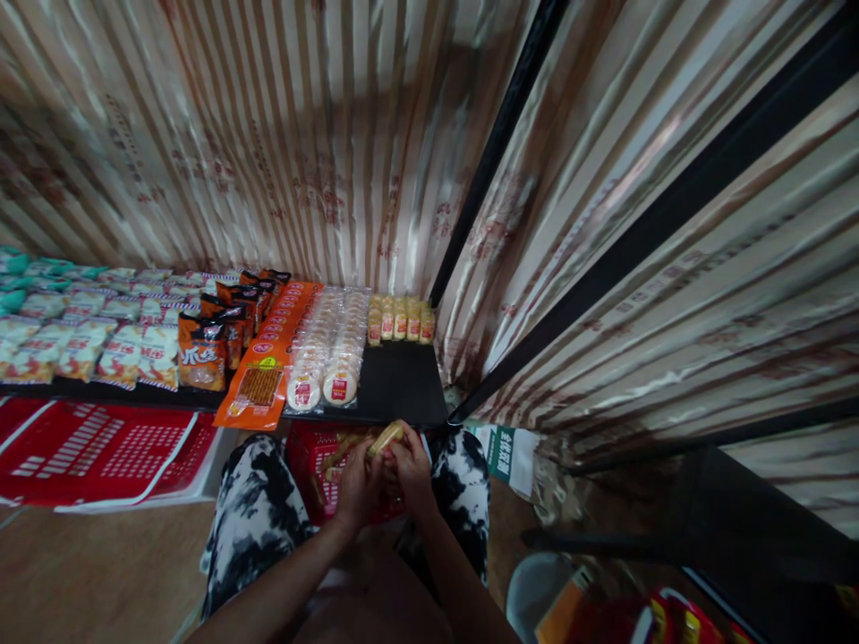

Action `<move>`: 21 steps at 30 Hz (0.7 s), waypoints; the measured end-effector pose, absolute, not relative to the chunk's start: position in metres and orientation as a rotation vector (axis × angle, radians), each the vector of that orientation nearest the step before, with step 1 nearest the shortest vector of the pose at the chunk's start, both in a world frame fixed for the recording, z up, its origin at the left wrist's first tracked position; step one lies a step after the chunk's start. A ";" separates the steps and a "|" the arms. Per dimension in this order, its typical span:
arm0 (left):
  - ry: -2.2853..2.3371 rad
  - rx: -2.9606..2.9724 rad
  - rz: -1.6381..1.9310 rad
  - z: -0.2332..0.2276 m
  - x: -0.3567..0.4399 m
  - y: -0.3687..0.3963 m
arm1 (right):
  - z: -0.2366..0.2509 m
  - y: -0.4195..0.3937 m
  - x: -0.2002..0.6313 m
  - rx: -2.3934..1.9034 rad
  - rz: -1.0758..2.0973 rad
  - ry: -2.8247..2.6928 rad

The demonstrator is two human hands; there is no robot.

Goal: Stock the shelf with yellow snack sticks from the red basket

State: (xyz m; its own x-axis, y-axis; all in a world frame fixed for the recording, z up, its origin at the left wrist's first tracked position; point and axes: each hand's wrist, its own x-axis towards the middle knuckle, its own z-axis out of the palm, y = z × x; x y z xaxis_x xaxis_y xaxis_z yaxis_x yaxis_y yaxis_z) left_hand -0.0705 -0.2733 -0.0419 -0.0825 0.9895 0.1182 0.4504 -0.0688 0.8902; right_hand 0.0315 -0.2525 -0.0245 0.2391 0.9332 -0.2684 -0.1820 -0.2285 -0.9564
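Between my fingertips is a small yellow wrapped snack (386, 438), held just past the near edge of the black shelf. My left hand (358, 485) pinches it from the left and my right hand (412, 467) from the right. Below my hands a red basket (295, 450) sits between my knees, with more yellow snack packets (334, 463) in it, partly hidden by my hands. Ahead on the shelf stand rows of similar yellow packets with red labels (400, 324). To their left are clear packs of round white crackers (340, 385).
The black shelf (401, 380) also bears an orange stick-snack bag (259, 389), orange-and-black bags (201, 353) and several white bags (121, 353). A red basket (100, 452) lies below left. Black poles (497, 152) and a striped curtain (376, 134) stand behind and right.
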 end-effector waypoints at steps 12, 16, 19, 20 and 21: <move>1.621 1.429 1.051 -0.036 -0.075 -0.269 | -0.018 -0.251 0.037 -1.441 1.176 -0.813; 1.626 1.401 1.091 -0.032 -0.076 -0.264 | -0.020 -0.250 0.040 -1.460 1.139 -0.816; 1.625 1.376 1.118 -0.030 -0.076 -0.259 | -0.023 -0.249 0.042 -1.448 1.161 -0.816; 1.629 1.362 1.119 -0.030 -0.076 -0.258 | -0.024 -0.249 0.042 -1.444 1.170 -0.813; 1.631 1.349 1.120 -0.031 -0.076 -0.256 | -0.026 -0.249 0.042 -1.440 1.180 -0.808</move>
